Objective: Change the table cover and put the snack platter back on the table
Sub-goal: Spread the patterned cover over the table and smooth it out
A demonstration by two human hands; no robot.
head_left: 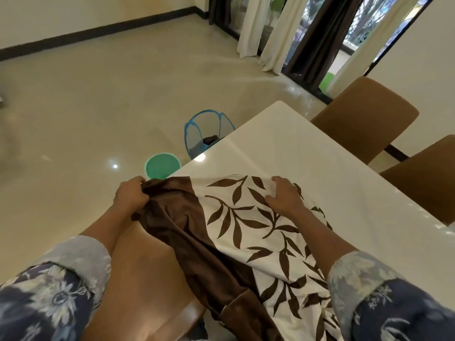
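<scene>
Floral sleeves [61, 291], left grip [131, 193] clutching table cover [246, 230], right grip [285, 195] holding it

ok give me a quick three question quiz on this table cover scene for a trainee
1. True or false: the table cover already lies flat over the whole table.
2. Which hand grips the cover's plain brown border? A left, B right.
3. Fill in: the blue mesh hamper stands on the ____.
Key: 1 false, it is bunched at the near end; 2 A, the left hand; 3 floor.
</scene>
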